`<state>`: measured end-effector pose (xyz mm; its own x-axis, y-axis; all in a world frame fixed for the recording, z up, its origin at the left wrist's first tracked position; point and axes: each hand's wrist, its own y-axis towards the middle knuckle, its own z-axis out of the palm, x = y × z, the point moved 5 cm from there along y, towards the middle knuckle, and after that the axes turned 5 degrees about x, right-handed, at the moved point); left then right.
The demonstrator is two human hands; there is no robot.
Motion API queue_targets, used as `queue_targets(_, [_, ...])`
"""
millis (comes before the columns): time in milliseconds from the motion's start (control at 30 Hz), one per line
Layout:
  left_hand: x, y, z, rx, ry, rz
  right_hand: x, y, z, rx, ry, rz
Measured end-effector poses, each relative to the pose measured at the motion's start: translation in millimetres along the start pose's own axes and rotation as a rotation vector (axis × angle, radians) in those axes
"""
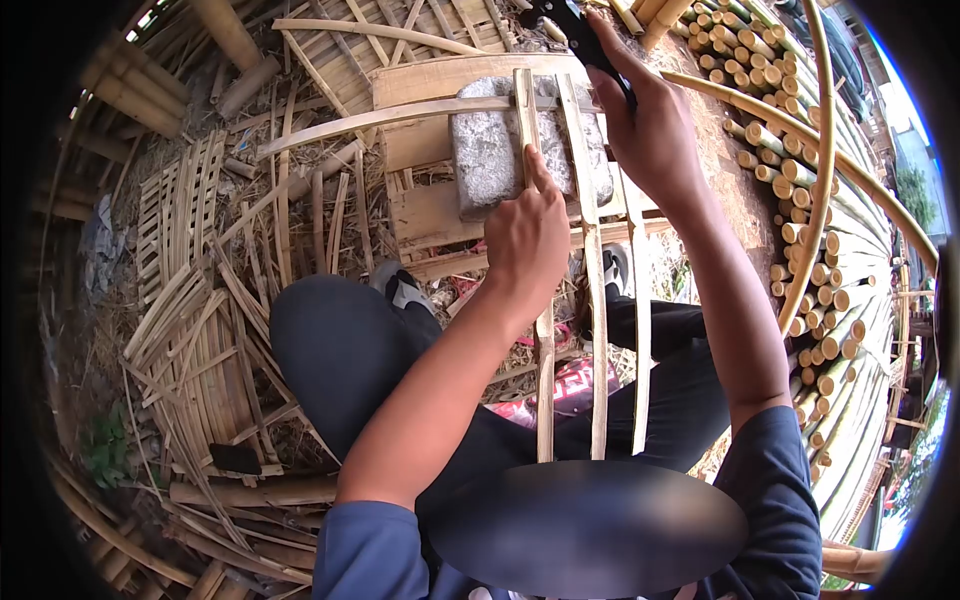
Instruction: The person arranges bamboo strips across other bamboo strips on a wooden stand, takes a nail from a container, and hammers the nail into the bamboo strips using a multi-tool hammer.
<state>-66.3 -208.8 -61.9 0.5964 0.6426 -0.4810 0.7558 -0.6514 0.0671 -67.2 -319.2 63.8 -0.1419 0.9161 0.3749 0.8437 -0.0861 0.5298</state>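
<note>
My left hand [528, 228] is closed around a bamboo strip [545, 390], its index finger stretched along the strip over a grey stone block [484, 150]. Two more lengthwise strips lie to the right, a middle strip [598, 340] and a right strip [641, 350]. A curved crosswise strip [370, 118] meets them on the block. My right hand [655, 135] is wrapped around a black hand tool [580, 35], raised at the block's upper right. The tool's far end is near the top edge, and its exact kind is unclear.
Wooden boards [420, 95] lie under the block. Cut bamboo poles [800, 230] are stacked at right, with a bent bamboo pole [826, 150] arching before them. Loose bamboo strips [205, 370] and a woven panel [180, 210] cover the ground at left. My legs [345, 350] flank the strips.
</note>
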Motion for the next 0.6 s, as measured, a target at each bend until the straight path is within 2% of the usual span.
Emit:
queue_targets(200, [-2, 1, -6, 0.093, 0.029, -0.052, -13, -6, 9, 0.091, 0.013, 0.129])
queue_targets(267, [-1, 0, -5, 0.136, 0.028, -0.083, -20, -8, 13, 0.088, -0.02, 0.108])
queue_targets(433, [1, -3, -4, 0.07, 0.107, -0.053, -25, -12, 22, 0.122, -0.042, 0.078])
queue_targets(600, [1, -3, -5, 0.1, 0.109, -0.052, -23, -13, 27, 0.153, 0.03, 0.08])
